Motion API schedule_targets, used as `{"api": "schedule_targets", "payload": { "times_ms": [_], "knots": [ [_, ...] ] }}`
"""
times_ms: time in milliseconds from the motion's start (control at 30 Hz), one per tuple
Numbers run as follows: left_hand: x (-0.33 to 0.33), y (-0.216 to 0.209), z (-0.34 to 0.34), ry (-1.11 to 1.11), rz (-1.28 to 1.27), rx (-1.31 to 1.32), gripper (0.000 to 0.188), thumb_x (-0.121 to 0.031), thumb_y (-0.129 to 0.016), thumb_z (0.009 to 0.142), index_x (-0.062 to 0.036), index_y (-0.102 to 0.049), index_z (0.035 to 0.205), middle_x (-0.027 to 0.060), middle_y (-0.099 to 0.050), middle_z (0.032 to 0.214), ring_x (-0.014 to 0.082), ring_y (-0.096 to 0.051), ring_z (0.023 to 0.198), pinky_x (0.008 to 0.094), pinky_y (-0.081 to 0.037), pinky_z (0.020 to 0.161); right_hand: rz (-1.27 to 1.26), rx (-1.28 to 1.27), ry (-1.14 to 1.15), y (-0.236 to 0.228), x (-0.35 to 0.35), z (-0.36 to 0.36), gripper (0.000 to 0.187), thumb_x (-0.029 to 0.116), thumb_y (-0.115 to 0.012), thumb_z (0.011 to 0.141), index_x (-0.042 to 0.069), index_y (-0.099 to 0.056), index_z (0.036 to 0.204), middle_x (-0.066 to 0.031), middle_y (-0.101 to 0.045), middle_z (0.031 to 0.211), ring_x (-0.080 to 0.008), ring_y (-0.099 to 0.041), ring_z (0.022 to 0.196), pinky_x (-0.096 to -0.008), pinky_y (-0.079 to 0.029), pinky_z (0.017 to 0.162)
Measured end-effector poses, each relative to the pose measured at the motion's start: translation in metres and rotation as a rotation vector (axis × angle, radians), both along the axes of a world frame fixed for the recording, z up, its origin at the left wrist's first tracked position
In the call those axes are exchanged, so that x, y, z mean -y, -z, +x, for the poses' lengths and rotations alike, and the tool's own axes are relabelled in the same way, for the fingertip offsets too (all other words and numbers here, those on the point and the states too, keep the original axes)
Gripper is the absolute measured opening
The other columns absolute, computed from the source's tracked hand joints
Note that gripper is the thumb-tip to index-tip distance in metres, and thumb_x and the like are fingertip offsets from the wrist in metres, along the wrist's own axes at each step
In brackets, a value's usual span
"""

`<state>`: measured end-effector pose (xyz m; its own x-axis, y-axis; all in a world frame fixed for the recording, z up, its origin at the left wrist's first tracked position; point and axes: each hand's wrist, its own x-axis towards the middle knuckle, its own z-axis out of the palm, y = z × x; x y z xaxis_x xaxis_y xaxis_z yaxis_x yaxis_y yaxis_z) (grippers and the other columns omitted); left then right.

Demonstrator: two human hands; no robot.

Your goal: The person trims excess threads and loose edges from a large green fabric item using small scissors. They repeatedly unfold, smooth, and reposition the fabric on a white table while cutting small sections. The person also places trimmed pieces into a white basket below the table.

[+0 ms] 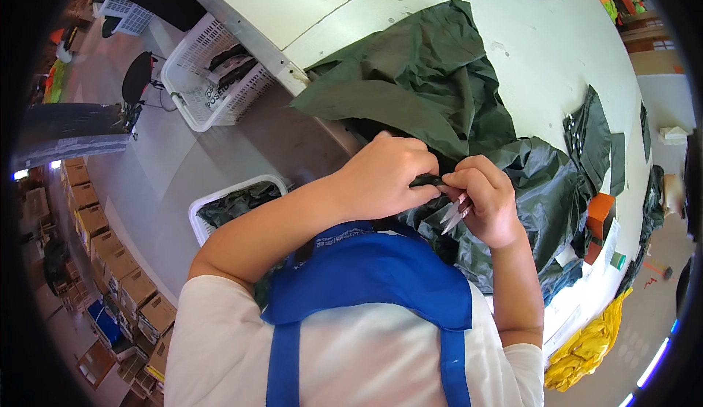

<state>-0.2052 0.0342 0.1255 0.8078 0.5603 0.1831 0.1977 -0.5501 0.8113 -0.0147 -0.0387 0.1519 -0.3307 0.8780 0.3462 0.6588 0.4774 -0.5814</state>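
At the white table's (549,48) edge, the left hand's (392,174) closed fingertips pinched a dark strip (425,180) beside green cloth (421,55); the right hand (485,196), fingers curled closed, held scissors (452,220). Careful handling seemingly required a taut strip and blades angled off the cloth.

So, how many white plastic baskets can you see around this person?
3. One basket at the far upper left, a second basket beside the table, a third basket partly behind the left forearm. Others may be hidden.
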Motion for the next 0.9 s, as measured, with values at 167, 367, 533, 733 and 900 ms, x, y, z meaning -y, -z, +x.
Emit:
{"api": "schedule_targets", "payload": {
  "times_ms": [167,367,533,733,900],
  "knots": [
    [0.004,0.005,-0.003,-0.003,-0.135,0.022,0.018,-0.022,-0.071,0.074,-0.0082,-0.064,0.082,0.0048,-0.058,0.074,0.0227,-0.058,0.069,0.0344,-0.040,0.069,-0.121,-0.139,0.002,0.008,0.001,-0.004,0.023,-0.009,-0.068,0.066,-0.001,-0.058,0.084,-0.0131,-0.054,0.077,-0.0276,-0.056,0.068,-0.0335,-0.046,0.055],
    [0.005,0.016,-0.011,-0.046,0.010,-0.026,0.030,-0.027,-0.073,0.072,-0.0110,-0.063,0.095,0.0025,-0.060,0.087,0.0210,-0.056,0.090,0.0411,-0.032,0.089,-0.169,-0.143,0.065,0.011,0.000,-0.003,0.020,-0.011,-0.066,0.067,-0.001,-0.059,0.084,-0.0115,-0.055,0.076,-0.0261,-0.055,0.068,-0.0316,-0.043,0.055],
    [-0.047,0.039,-0.081,-0.167,0.237,-0.525,0.029,-0.021,-0.070,0.070,-0.0180,-0.066,0.099,0.0044,-0.060,0.095,0.0255,-0.048,0.111,0.0545,-0.019,0.103,-0.262,-0.231,0.250,0.007,0.021,0.033,0.013,-0.004,-0.067,0.069,0.000,-0.060,0.079,-0.0078,-0.054,0.073,-0.0189,-0.049,0.063,-0.0280,-0.038,0.056],
    [-0.093,0.043,-0.090,-0.173,0.250,-0.121,0.053,0.001,-0.065,0.065,-0.0094,-0.054,0.115,0.0098,-0.051,0.124,0.0317,-0.048,0.111,0.0397,-0.036,0.096,-0.384,-0.413,0.413,0.019,0.051,0.065,0.009,0.004,-0.066,0.076,0.001,-0.058,0.079,-0.0037,-0.051,0.075,-0.0117,-0.043,0.066,-0.0238,-0.033,0.059],
    [-0.084,0.028,-0.055,-0.217,-0.162,0.143,0.044,0.005,-0.065,0.070,-0.0093,-0.057,0.111,0.0056,-0.057,0.120,0.0197,-0.052,0.110,0.0353,-0.041,0.093,-0.388,-0.475,0.487,0.027,0.066,0.072,0.009,0.004,-0.064,0.078,0.001,-0.057,0.080,-0.0012,-0.049,0.076,-0.0091,-0.041,0.067,-0.0232,-0.032,0.059]
  ]
}}
